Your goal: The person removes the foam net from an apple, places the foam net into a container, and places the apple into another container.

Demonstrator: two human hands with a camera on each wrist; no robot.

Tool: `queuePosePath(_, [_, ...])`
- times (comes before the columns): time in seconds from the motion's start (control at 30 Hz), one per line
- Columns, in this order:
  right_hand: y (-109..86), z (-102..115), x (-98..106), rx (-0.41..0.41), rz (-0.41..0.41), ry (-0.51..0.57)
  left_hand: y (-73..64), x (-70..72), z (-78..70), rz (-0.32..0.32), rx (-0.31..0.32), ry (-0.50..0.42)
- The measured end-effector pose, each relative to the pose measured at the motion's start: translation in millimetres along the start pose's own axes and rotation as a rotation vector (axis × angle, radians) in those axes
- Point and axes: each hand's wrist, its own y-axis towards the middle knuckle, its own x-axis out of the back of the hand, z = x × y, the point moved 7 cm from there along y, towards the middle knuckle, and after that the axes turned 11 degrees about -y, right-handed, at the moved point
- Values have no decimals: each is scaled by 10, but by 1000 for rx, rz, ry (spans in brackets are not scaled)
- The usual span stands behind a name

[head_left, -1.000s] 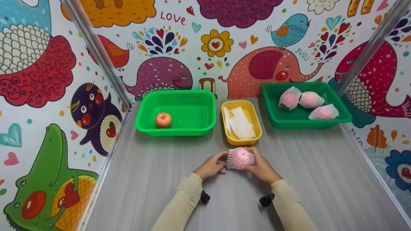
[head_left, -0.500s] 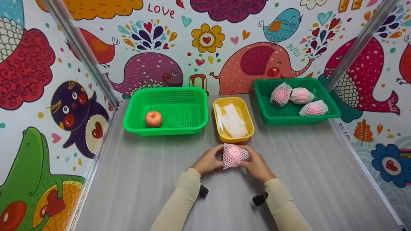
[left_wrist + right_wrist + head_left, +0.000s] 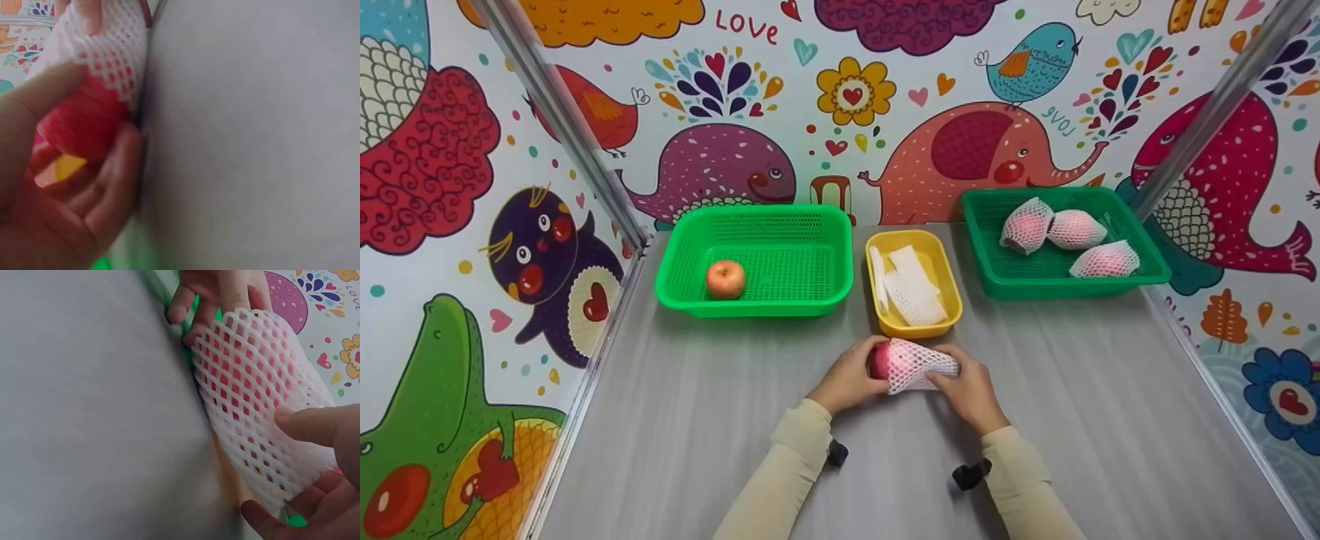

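A red apple [image 3: 879,361] is partly inside a white foam net sleeve [image 3: 913,369] over the table, just in front of the yellow tray. My left hand [image 3: 851,379] grips the bare left end of the apple between thumb and fingers. In the left wrist view the apple's red skin [image 3: 84,126] sticks out of the net. The right hand [image 3: 973,388] pinches the net's right end. Seen from the right wrist, the thumb lies on top of the mesh [image 3: 247,394] and fingers are below it. The apple's far end is covered by the net.
A light green basket [image 3: 754,309] at the back left holds one bare apple [image 3: 725,280]. In the yellow tray [image 3: 919,330] lie flat white foam nets [image 3: 913,289]. The dark green basket [image 3: 1069,287] at the back right holds several net-wrapped fruits [image 3: 1076,229]. Patterned walls enclose the table.
The apple's red left end now shows out of the net; before, mesh covered it. My left hand has gone from beside the net to gripping the apple. The right hand now pinches the net's end.
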Motion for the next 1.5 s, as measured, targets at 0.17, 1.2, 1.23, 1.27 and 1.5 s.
queuePosePath(0.17, [4,-21,116,-5,-25,-14,-55,73,12,-41,23,2])
queuePosePath(1.2, [1236,355,-6,148,334,-415,-128,90,44,-68,17,40])
queuePosePath(1.23, [1242,356,-49,159,362,-441,-132,92,45,-64,32,19])
queuePosePath(1.27, [1244,360,-88,176,384,-471,-137,97,47,-64,46,-11])
queuePosePath(1.5, [1256,441,-293,318,458,-586,-213,232,56,-116,143,-221])
